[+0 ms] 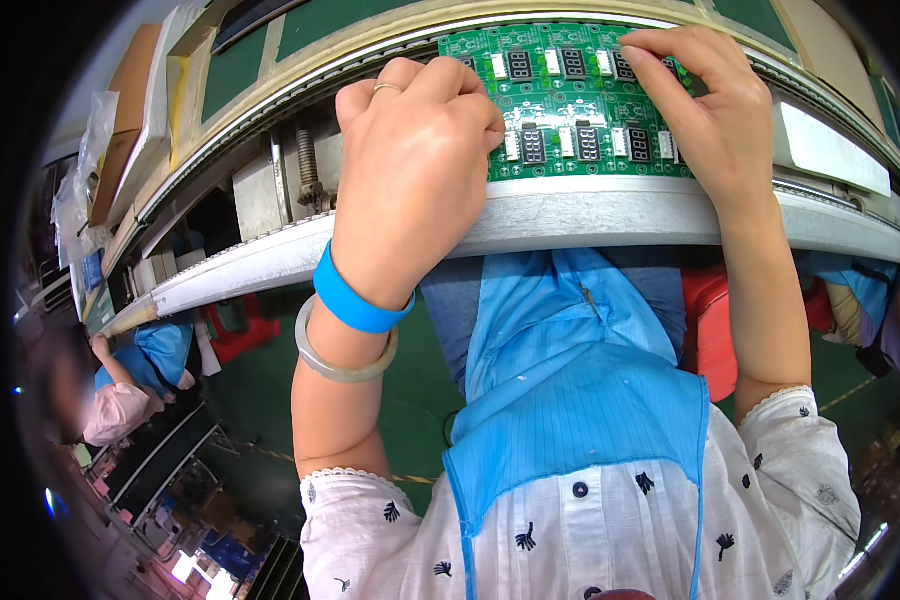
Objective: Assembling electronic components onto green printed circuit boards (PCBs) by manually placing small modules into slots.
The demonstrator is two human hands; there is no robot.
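Apron: blue apron (pixel 570 400) nearest, below the conveyor's metal front rail (pixel 590 215).
Left hand: left hand (pixel 415 165) fisted, knuckles on the green circuit board (pixel 570 105); whether it pinches anything I cannot tell.
Right hand: right hand (pixel 705 105) fingertips pressing the board's right part, clamping nothing.
Board: just behind the front rail.
Packages: cardboard boxes (pixel 130 110) at far left, beyond the belt.

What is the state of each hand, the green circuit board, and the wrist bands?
Left hand: curled, resting on the board's left edge.
Right hand: fingertips pressing on the board.
Green circuit board: flat on the conveyor rail.
Blue wristband: worn on left wrist.
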